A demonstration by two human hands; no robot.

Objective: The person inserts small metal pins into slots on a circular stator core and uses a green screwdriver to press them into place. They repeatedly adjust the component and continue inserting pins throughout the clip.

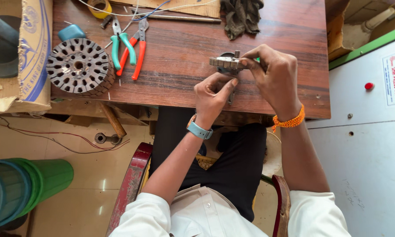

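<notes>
Right hand [274, 77] pinches the small metal part [226, 62] at its right end, above the wooden table [180, 52]. Left hand [213, 94] sits just below it, index fingertip touching, probably loosely curled, not gripping.

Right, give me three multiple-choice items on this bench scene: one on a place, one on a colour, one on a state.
1. Where does the slotted round stator core lie on the wooden table?
A. At its left end
B. At its right end
C. Under the dark rag

2. What colours are the handles of the two pliers?
A. Both yellow
B. One pair green, one pair red
C. Black and white

3. How is the small metal part held?
A. Lying loose on the table
B. Between both hands, left hand and right hand
C. Clamped in the pliers

Answers:
1 A: the core sits beside the cardboard box at the left edge.
2 B: green and red handles lie side by side.
3 B: fingers of both hands meet on the part above the tabletop.
</notes>
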